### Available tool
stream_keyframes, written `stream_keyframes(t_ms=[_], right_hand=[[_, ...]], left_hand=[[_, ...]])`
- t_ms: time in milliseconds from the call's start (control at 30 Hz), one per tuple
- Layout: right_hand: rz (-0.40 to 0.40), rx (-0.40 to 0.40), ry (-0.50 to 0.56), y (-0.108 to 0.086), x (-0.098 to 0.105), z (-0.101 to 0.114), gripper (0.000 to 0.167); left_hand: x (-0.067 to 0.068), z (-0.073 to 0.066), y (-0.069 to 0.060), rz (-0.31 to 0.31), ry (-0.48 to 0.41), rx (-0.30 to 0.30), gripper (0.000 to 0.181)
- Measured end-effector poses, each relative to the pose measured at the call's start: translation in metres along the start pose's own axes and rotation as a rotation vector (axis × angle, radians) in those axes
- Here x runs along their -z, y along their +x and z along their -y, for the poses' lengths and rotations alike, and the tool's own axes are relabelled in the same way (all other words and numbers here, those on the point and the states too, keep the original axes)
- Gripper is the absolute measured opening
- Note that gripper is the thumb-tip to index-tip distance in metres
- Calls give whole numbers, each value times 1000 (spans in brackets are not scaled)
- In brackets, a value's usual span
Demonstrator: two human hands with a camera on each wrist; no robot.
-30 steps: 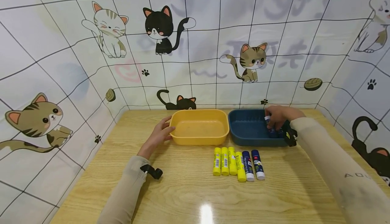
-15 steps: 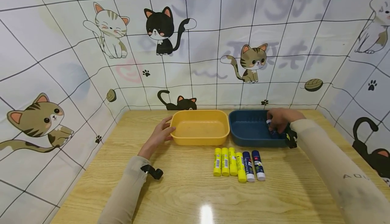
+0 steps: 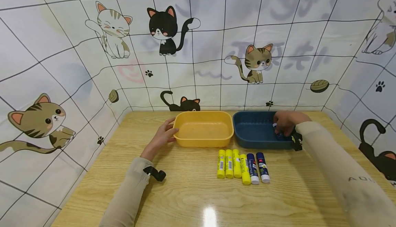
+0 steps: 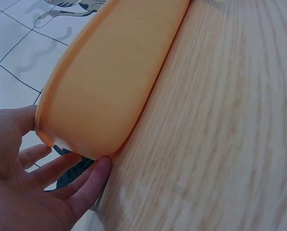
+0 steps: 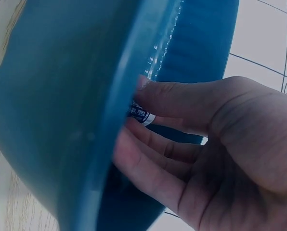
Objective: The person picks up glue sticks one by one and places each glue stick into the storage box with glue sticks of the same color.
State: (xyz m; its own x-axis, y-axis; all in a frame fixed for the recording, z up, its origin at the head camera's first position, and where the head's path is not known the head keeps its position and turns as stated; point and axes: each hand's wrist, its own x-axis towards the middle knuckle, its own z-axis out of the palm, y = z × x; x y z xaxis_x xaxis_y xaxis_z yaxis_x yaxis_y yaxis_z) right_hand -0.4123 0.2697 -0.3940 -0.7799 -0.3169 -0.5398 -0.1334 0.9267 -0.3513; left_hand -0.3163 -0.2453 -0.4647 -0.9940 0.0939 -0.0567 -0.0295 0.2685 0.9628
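Note:
Two plastic bins stand side by side at the back of the table. My left hand (image 3: 162, 135) holds the yellow bin (image 3: 204, 142) at its left end, thumb over the rim and fingertips against the outer wall (image 4: 100, 86). My right hand (image 3: 286, 122) reaches into the right end of the blue bin (image 3: 258, 142). Its thumb and fingers pinch a dark blue glue stick (image 5: 139, 114), mostly hidden by the fingers and the bin wall. In front of the bins lie several yellow glue sticks (image 3: 229, 163) and two dark blue ones with white ends (image 3: 252, 168).
The wooden table (image 3: 179, 192) runs up to a white cloth backdrop (image 3: 210, 45) printed with cats and grid lines, which also covers both sides. The yellow bin shows its bare floor in the head view.
My right hand has moved slightly right and lower inside the blue bin with the glue stick. My left hand stays on the yellow bin. The row of glue sticks has not moved.

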Motion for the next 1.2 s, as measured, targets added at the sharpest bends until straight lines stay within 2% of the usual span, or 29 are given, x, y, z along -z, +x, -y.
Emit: stream_keyframes(t_ms=[367,567,767,1000,1200], right_hand=[[32,0,-5,-5,2,4,70],[12,3,19,-6,3,2,72],[-14,43,-6,-12,10,6,65],[-115,119,-55,-30,14,18,56],[-193,191,-81,-51,10,32,54]], left_hand=[[-1,1,-1,0,-9,6,65],[0,1,-3,10,-16,4,67],[1,1,-4,16,-29,3,67],[1,0,-1,19,-25,-3,67],[1,-2,1,14,-37,-7,67]])
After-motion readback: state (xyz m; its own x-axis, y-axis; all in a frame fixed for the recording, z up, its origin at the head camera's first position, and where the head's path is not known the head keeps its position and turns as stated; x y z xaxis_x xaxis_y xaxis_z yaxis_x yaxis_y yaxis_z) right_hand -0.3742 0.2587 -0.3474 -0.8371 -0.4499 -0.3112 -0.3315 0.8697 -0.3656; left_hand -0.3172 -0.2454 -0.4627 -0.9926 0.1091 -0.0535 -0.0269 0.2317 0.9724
